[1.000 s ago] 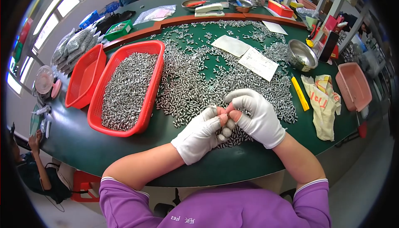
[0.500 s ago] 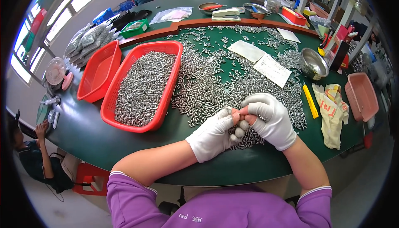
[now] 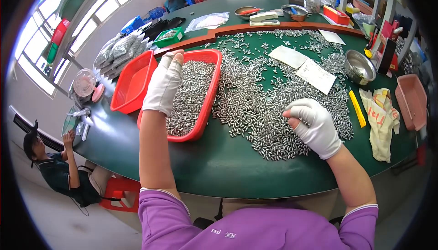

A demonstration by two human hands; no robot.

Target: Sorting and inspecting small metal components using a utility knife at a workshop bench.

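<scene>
My left hand [image 3: 163, 85], in a white glove, is stretched out flat over the red tray [image 3: 211, 96] full of small silver metal pieces; its fingers are straight and I see nothing in it. My right hand [image 3: 315, 127], also gloved, is curled over the near edge of the big heap of silver pieces [image 3: 273, 99] spread on the green table [image 3: 219, 163]. Its fingers are closed; whether they hold any pieces is hidden.
An empty red tray [image 3: 133, 83] sits left of the full one. Paper sheets [image 3: 306, 67], a steel bowl [image 3: 359, 66], a yellow tool [image 3: 357, 108], a cloth [image 3: 381, 117] and a pink tray [image 3: 412, 100] lie to the right. A person [image 3: 64, 172] sits low at the left.
My hands were together at the heap's near edge. The left hand has since moved up and left over the filled red tray, while the right stays at the heap.
</scene>
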